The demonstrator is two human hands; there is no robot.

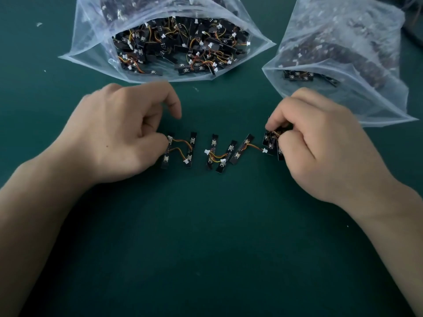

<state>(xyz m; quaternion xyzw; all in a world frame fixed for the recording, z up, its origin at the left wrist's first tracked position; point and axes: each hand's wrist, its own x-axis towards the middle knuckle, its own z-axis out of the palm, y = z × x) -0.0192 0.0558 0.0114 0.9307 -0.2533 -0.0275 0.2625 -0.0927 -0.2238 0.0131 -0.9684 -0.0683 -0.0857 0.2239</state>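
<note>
Two bare forearms come in from the bottom corners over the dark green table (pixel 206 248), and the hands sit with a gap between them.

The left hand (pixel 119 131) is curled. Its thumb and a bent finger pinch the top end of the leftmost board (pixel 166 156) – a small black circuit strip with orange and yellow wires – right by the white plug there. The index finger (pixel 174 106) sticks out loosely above and holds nothing.

Between the two sets of fingers lies the row of boards (pixel 211 154), five narrow strips lying flat on the table, roughly side by side. The strips nearer the right fingers lean over. Their thin wires loop from strip to strip.

The right hand (pixel 320 143) is clenched round a bundle of boards (pixel 270 143), several strips stacked together and gripped at their upper ends under the fingertips (pixel 274 121). A white connector (pixel 265 150) on a short orange wire touches the bundle just below those fingers.

Beyond the left fingers an open bag (pixel 91 37) of clear plastic lies on its side, mouth toward the hands – full of the same black boards and wires. Beyond the right fingers sits a second bag (pixel 343 42), also clear, with a few boards showing at its mouth.
</note>
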